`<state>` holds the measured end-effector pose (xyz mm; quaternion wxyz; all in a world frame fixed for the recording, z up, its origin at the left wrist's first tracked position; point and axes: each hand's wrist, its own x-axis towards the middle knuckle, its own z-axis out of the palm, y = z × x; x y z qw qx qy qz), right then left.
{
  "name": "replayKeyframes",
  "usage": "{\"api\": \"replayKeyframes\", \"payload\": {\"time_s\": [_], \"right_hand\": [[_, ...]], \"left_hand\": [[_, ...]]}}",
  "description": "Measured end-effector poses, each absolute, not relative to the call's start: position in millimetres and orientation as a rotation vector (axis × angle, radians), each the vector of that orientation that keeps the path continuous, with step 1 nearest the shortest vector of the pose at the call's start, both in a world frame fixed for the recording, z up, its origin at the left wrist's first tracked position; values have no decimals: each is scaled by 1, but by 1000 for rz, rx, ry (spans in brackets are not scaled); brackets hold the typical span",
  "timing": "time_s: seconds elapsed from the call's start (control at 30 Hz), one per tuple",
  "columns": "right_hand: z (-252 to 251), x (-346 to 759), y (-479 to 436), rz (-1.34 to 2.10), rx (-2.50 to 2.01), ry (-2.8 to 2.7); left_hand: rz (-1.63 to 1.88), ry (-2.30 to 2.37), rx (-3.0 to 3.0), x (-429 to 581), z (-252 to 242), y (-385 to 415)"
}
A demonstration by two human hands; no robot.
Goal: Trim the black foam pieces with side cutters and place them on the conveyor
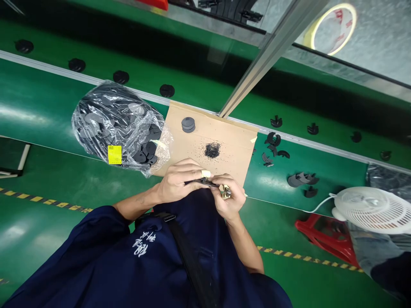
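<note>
My left hand (178, 183) is closed on a thin dark tool (205, 182), and one finger wears a yellowish cot. My right hand (228, 197) is closed on a small part with a metallic glint (225, 192), and the tool's tip meets it. Both hands hover at the near edge of a brown cardboard sheet (234, 141). A heap of black crumbs (212, 149) and a short stack of black discs (188, 124) lie on that sheet. Left of it is a clear plastic bag (112, 124) full of black discs, with a yellow label.
Loose black cut pieces (302, 179) lie on the green bench right of the cardboard. More black parts (167, 90) ride the green belt behind a metal rail. An aluminium post (257, 68) rises from the cardboard. A white fan (372, 209), a red stool (324, 237) and a tape roll (334, 28) are at right.
</note>
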<state>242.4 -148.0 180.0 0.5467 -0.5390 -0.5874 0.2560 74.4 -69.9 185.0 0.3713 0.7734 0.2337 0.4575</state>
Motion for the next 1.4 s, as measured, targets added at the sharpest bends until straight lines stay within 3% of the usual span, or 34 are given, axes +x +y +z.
{"api": "replayKeyframes", "payload": {"time_s": [0.4, 0.53, 0.93, 1.4], "right_hand": [[179, 251, -149, 837, -1342, -1328], [190, 273, -141, 885, -1426, -1524], [206, 293, -121, 566, -1577, -2189], [211, 302, -110, 662, -1544, -2260]], "left_hand": [[918, 763, 1461, 71, 173, -78], [931, 764, 1579, 66, 175, -72], [1042, 673, 1817, 72, 176, -65], [1041, 662, 1853, 75, 173, -59]]}}
